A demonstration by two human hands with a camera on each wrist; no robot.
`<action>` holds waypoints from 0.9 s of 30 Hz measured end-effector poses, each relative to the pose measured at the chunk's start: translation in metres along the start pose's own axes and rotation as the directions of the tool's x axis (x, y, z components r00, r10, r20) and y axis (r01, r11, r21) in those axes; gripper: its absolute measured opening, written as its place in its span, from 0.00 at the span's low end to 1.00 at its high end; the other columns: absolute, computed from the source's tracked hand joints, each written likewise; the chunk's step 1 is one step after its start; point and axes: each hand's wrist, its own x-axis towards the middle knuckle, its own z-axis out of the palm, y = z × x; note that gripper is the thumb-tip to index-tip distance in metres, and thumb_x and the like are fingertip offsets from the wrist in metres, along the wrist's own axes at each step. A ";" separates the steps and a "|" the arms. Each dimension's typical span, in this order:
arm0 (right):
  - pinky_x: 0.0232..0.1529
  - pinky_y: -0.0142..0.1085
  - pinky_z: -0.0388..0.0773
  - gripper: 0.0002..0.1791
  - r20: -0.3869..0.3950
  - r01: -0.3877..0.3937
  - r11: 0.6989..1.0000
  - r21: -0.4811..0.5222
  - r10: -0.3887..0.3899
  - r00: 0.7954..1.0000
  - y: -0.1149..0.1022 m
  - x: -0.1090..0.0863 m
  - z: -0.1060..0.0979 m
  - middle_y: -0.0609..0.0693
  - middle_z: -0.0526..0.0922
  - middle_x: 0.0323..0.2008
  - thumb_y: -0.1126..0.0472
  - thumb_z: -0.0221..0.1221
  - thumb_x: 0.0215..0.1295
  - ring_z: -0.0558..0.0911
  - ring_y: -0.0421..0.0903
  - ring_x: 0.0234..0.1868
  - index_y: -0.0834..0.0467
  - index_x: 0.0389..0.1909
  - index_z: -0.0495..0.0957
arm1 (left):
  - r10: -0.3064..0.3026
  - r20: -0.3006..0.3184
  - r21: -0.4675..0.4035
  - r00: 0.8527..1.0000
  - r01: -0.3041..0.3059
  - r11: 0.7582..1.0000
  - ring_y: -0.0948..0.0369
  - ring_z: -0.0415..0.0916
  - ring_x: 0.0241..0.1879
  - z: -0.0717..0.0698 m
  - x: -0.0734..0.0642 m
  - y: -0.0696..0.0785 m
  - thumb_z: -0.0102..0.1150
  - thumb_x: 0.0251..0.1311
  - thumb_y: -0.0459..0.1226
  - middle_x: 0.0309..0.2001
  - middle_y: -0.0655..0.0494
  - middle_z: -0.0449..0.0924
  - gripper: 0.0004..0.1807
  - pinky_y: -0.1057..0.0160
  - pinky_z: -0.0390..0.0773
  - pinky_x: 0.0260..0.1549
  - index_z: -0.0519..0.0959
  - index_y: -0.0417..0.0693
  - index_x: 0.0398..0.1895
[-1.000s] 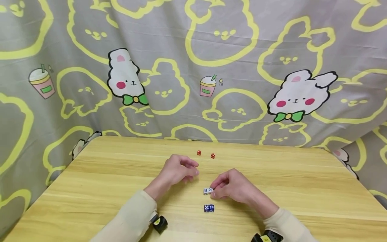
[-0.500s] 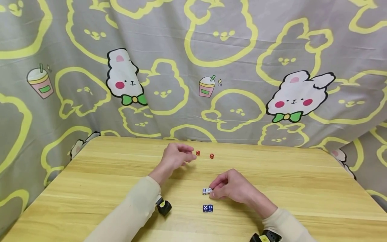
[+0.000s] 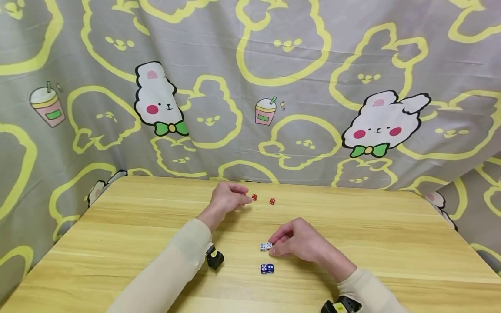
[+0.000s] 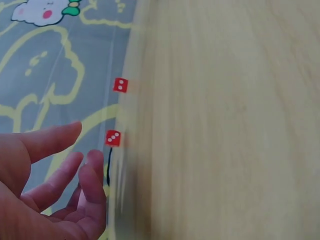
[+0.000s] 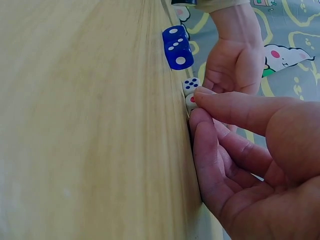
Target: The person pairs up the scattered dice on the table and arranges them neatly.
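Observation:
My left hand [image 3: 228, 198] reaches to the far part of the table, thumb and fingers spread apart just left of a red die [image 3: 254, 197]. In the left wrist view that red die [image 4: 113, 138] shows three pips, beyond the fingertips. A second red die [image 3: 272, 201] lies a little to its right. My right hand [image 3: 299, 240] pinches the right-hand white die [image 3: 268, 246] between thumb and fingers. Its partner, another white die [image 3: 262, 247], sits against its left side. Nearer the front, two blue dice [image 3: 267, 268] stand side by side.
The wooden table [image 3: 129, 226] carries all the dice. A grey curtain [image 3: 242, 148] with yellow outlines and rabbit prints hangs along the back edge. Black wrist cameras [image 3: 215, 257] are strapped over the light sleeves [image 3: 168, 269].
My left hand has moved away from me, from beside the white dice's far side to the left red die. The right hand keeps its pinch on the white die.

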 end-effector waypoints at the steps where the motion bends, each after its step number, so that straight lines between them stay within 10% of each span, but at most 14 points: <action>1: 0.30 0.31 0.78 0.10 0.000 0.000 1.000 -0.001 0.000 1.000 0.000 0.000 0.000 0.49 0.88 0.30 0.64 0.79 0.55 0.80 0.43 0.31 0.58 0.37 0.90 | -0.005 0.002 0.001 1.000 0.005 1.000 0.61 0.85 0.32 0.000 0.001 0.000 0.78 0.57 0.33 0.45 0.51 0.91 0.18 0.64 0.85 0.36 0.88 0.43 0.51; 27: 0.30 0.31 0.78 0.09 0.013 0.005 1.000 0.022 -0.005 1.000 0.000 0.001 0.000 0.49 0.89 0.29 0.65 0.78 0.55 0.81 0.41 0.30 0.59 0.37 0.90 | -0.022 0.003 0.109 1.000 0.022 0.994 0.66 0.80 0.23 0.018 0.024 -0.001 0.81 0.50 0.30 0.27 0.55 0.89 0.13 0.71 0.82 0.23 0.92 0.45 0.40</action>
